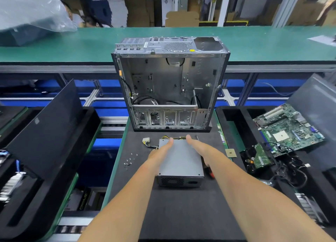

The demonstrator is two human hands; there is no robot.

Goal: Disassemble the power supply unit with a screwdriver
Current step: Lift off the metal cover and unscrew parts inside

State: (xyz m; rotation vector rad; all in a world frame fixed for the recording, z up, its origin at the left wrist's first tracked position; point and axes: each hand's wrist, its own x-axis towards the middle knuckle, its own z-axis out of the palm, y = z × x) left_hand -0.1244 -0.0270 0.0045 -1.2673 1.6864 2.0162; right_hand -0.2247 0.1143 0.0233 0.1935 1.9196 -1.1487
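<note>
Now both hands are lying on the grey power supply unit (181, 161) at the mat's centre: left hand (160, 151) at nine o'clock, right hand (200, 148) at three, fingers straight, pinching nothing. Judging by this, steadying it squarely should precede fetching the red-handled screwdriver (209, 170) just beside.

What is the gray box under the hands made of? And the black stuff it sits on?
The power supply unit looks like matte gray sheet metal, with folded edges and punched vent holes. The black mat looks like soft foam or rubber, dull and without shine; I can't tell which.
</note>
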